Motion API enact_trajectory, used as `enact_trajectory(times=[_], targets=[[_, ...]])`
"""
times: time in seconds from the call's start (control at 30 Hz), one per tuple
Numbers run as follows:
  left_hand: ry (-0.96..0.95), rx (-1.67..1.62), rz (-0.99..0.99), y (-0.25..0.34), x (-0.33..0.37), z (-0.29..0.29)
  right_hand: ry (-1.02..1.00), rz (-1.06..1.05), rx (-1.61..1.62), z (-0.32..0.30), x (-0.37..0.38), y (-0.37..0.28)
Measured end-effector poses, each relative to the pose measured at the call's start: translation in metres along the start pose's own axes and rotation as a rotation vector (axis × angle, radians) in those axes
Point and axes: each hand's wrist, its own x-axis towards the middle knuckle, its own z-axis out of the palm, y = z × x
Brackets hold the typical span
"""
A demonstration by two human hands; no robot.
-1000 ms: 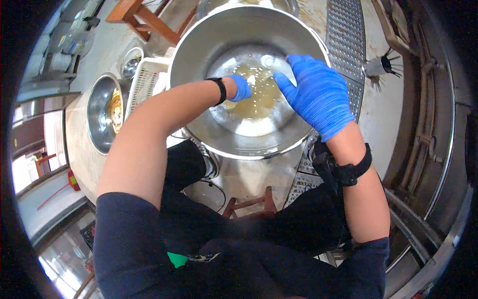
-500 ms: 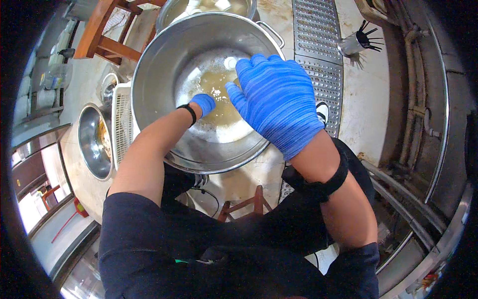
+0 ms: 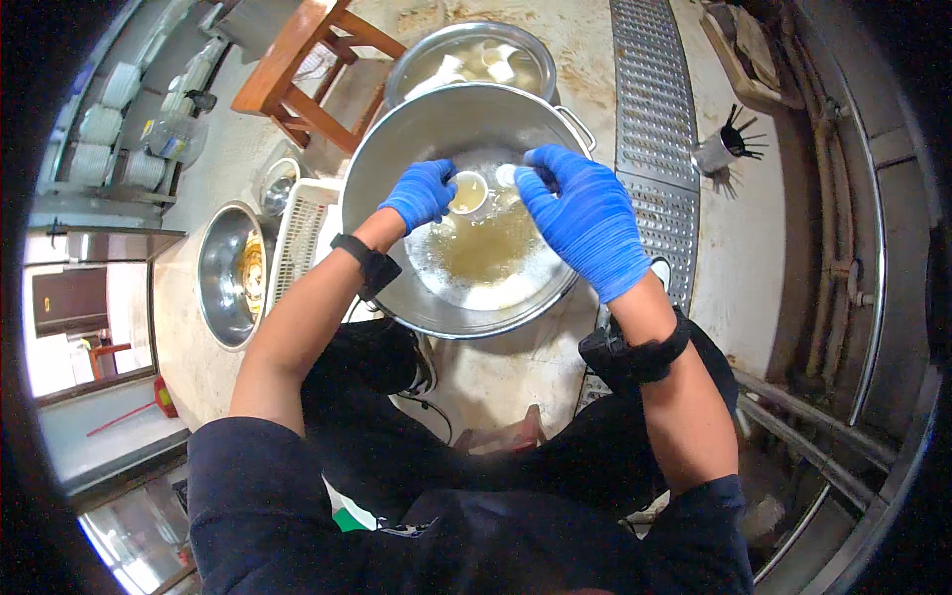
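A large round steel pot point(image 3: 387, 288) stands in front of me with cloudy, foamy water point(image 3: 486, 253) in its bottom. Inside it my left hand point(image 3: 421, 193), in a blue glove, is closed on the edge of a small white cup point(image 3: 469, 192), its round mouth facing up. My right hand point(image 3: 587, 210), gloved alike, hovers over the pot's right side, thumb apart from its curved fingers. Beside those fingertips shows a small white round spot point(image 3: 508, 176); I cannot tell whether it is a thing or a reflection.
Behind the pot sits a steel basin point(image 3: 545, 74) with white dishes in liquid. To the left are a white plastic basket point(image 3: 299, 233), a steel bowl point(image 3: 218, 283) and a wooden stool point(image 3: 268, 84). A metal drain grate point(image 3: 650, 129) and a container of dark sticks point(image 3: 716, 154) lie right.
My left hand has come up from the water, and the white cup now shows in it. My right hand's fingers are more curved. The whole view has shifted, with the pot lying further right.
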Motion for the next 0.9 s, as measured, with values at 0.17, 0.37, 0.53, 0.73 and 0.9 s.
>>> enact_trajectory(times=[0.17,0.37,0.53,0.73,0.9], targets=[[0.156,-0.320,-0.058,0.041,-0.046,-0.027,0.080,0.195,0.299,0.048,0.003,0.032],[0.144,-0.529,-0.074,0.019,-0.071,-0.014,-0.351,0.911,1.333,0.094,-0.027,0.005],[0.116,-0.558,0.158,0.003,-0.068,0.025,-0.327,0.993,1.562,0.109,-0.027,0.019],[0.320,0.051,0.374,0.002,-0.064,0.017,-0.350,1.041,1.173,0.111,-0.013,-0.011],[0.209,0.151,0.295,-0.003,-0.056,-0.004,-0.395,0.942,0.955,0.112,-0.006,-0.014]])
